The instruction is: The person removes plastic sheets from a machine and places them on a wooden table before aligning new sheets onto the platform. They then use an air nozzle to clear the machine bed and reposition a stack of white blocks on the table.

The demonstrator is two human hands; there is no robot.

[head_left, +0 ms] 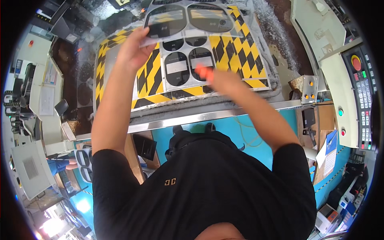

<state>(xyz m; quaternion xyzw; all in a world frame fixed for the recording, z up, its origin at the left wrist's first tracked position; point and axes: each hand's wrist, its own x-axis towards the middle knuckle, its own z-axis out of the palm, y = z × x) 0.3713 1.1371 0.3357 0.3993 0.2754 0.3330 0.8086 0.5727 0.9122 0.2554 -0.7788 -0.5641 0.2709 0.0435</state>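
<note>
My left hand grips the near left corner of a clear sheet printed with dark rounded panels. That sheet is raised over a flat bed edged with yellow and black striped tape. Below and nearer to me, another sheet with dark oval panels lies on the bed. My right hand, smeared by motion, is closed round an orange-red object held over the right-hand oval of the lower sheet. Blur hides what kind of object it is.
A metal rail runs along the bed's near edge. To the right stands a control panel with a red knob and many keys. Wet machine walls flank the bed. At the far left another person's legs show.
</note>
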